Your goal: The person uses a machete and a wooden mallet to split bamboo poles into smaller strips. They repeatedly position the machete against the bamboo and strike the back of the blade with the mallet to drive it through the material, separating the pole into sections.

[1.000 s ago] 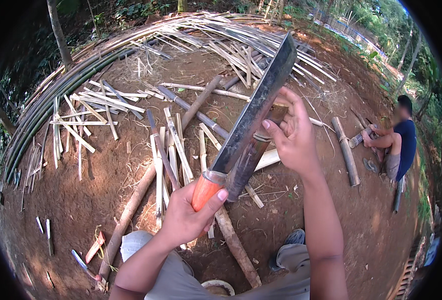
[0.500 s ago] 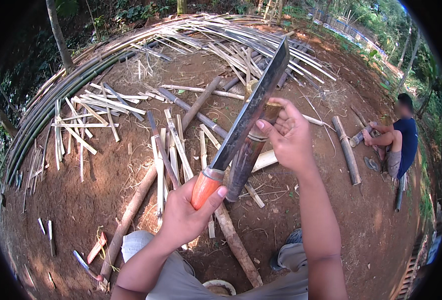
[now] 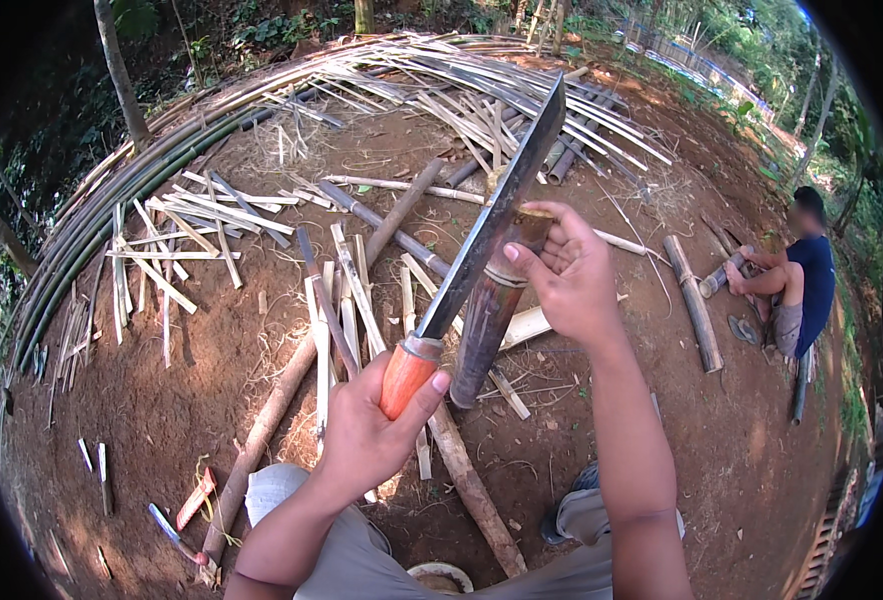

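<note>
The machete (image 3: 495, 215) is held up in front of the body, blade slanting to the upper right, its orange handle (image 3: 407, 383) wrapped by the closed left hand (image 3: 374, 418). Just beside the blade, a dark bamboo tube (image 3: 490, 320) is gripped near its top by the half-curled right hand (image 3: 574, 280); whether blade and tube touch cannot be told. Beyond, pale split strips (image 3: 359, 290) are strewn near a brown pole (image 3: 262, 430). Farther right, a person (image 3: 812, 290) in dark blue is seen seated.
</note>
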`<state>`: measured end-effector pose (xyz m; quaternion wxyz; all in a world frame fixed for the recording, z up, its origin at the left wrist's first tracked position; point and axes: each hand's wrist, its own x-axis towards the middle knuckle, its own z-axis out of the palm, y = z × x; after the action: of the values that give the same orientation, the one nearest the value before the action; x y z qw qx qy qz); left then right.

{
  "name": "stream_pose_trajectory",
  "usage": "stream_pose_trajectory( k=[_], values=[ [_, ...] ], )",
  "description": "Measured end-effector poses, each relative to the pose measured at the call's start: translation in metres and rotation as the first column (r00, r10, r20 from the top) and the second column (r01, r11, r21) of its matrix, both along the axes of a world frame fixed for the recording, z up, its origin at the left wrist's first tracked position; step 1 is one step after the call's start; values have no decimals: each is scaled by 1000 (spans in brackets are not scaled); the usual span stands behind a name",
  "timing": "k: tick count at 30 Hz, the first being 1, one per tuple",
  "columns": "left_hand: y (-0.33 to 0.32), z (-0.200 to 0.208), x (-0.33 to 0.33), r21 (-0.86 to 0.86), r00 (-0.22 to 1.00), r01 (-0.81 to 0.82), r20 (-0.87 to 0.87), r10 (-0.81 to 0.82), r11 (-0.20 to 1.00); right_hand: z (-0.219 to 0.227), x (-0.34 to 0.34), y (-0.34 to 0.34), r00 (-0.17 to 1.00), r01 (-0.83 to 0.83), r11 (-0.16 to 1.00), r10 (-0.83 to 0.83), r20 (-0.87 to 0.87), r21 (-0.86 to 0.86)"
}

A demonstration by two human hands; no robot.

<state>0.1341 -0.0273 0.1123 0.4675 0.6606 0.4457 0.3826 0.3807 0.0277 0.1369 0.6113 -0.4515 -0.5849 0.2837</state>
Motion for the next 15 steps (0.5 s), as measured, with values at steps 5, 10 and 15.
stream_pose_trajectory(
  k=[5,10,15],
  values=[
    [-3,1,2,41,999,-34,-37,35,999,0,-2,1,1000,10,1000,-10,-1,7],
    [-4,2,3,163,989,-64,-121,84,985,1,-2,1,1000,7,1000,-7,2,-4],
    [-4,6,1,178,991,-52,-111,73,983,1,-1,1,999,19,999,-18,26,-31]
  ],
)
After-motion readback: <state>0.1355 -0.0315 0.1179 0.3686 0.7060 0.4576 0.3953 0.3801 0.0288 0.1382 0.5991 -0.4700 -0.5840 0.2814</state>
